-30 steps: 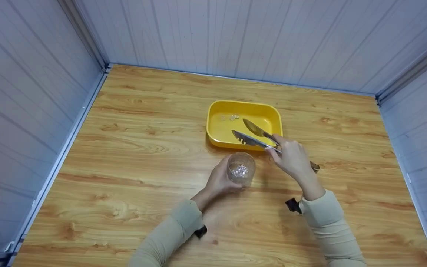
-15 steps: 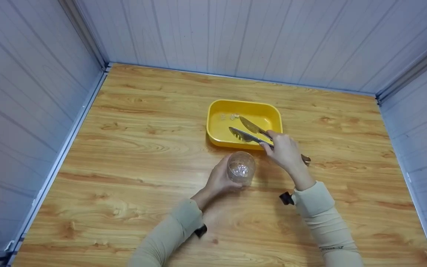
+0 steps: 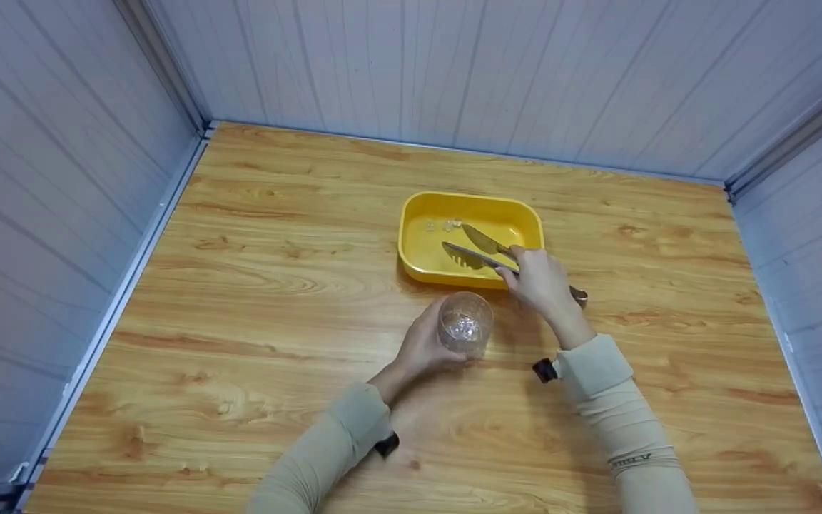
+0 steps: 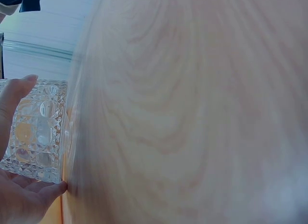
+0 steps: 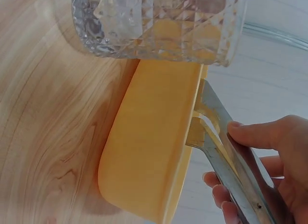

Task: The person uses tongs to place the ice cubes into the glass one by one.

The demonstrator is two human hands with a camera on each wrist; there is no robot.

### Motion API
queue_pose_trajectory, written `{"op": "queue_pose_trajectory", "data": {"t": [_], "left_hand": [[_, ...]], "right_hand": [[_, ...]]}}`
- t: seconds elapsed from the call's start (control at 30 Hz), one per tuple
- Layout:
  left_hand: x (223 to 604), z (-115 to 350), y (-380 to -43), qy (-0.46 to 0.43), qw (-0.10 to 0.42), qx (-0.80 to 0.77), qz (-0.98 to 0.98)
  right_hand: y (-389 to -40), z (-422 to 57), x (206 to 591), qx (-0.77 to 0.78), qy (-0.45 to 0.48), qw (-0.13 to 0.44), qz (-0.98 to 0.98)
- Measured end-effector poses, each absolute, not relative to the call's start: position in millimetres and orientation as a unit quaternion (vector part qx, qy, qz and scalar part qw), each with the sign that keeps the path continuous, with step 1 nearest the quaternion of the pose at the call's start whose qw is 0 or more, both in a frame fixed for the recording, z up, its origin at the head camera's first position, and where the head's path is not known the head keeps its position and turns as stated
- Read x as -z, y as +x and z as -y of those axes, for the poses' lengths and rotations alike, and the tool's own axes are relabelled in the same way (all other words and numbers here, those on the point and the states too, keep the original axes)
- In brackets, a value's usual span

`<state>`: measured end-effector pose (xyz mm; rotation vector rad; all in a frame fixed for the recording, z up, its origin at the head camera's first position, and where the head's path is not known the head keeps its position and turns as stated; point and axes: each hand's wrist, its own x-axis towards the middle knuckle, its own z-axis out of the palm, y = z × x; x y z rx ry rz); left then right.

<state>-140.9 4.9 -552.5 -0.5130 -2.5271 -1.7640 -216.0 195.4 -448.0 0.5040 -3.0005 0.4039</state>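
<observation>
My left hand [image 3: 425, 343] holds a clear glass [image 3: 466, 325] upright on the table; the thumb and fingers wrap its cut-pattern side [image 4: 41, 130] in the left wrist view. Clear pieces, like ice cubes, lie in the bottom of the glass. In my right hand [image 3: 543, 282] is a pair of metal tongs [image 3: 482, 253], gripped along both arms. Their tips reach over the rim into a yellow tub [image 3: 418, 265] and stand apart. Several small clear cubes [image 3: 447, 225] lie on the tub's floor, close to the upper tip. Whether that tip touches one cannot be told.
The tub stands just beyond the glass on a wood-grain table [image 3: 261, 321]. White panel walls [image 3: 354, 71] close off the back and both sides. In the right wrist view the glass [image 5: 159, 27] is near the tub's outer wall [image 5: 139, 137].
My right hand has moved left and forward with the tongs, bringing their tips closer to the cubes in the tub. My left hand and the glass have stayed where they were.
</observation>
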Motion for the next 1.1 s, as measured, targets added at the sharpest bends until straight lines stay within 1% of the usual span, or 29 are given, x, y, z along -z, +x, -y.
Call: {"op": "queue_pose_trajectory", "data": {"t": [0.33, 1.1], "left_hand": [[553, -6, -141, -0.163, 0.004, 0.574, 0.803], [551, -6, -141, -0.157, 0.002, 0.581, 0.799]], "right_hand": [[-234, -191, 454, -0.123, 0.15, 0.003, 0.981], [-253, -182, 469, -0.109, 0.153, 0.019, 0.982]]}}
